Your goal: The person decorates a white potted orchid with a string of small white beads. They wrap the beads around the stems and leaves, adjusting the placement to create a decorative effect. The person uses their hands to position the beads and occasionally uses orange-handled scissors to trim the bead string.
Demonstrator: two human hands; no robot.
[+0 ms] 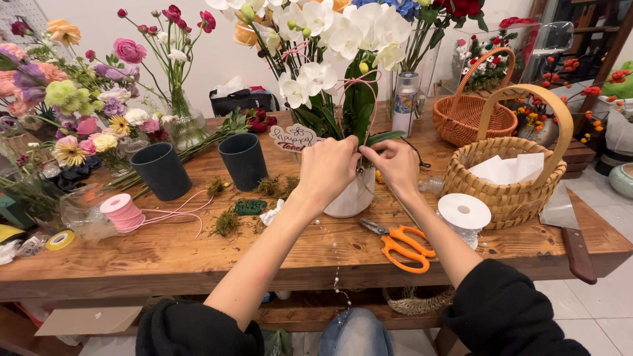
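- Centre of the frame: the left hand [328, 166] and the right hand [397, 163] meet at the top of a white round pot [351, 196] holding a white orchid with broad green leaves [333, 39].
- Left hand: fingers curled and pinched at the base of the orchid stems, apparently gripping a thin pink loop of cord [366, 99]; the exact hold is hidden by the knuckles.
- Right hand: fingers clenched on the same cord, just beside the left hand.
- Lower centre: orange-handled scissors [400, 245] lie on the wooden surface [165, 254], near a white spool of ribbon [464, 212].
- Right of the frame: a woven wicker basket with a tall handle [509, 177].
- Left of centre: two dark cylindrical cups [201, 166], and a pink spool of cord [121, 211] at lower left.
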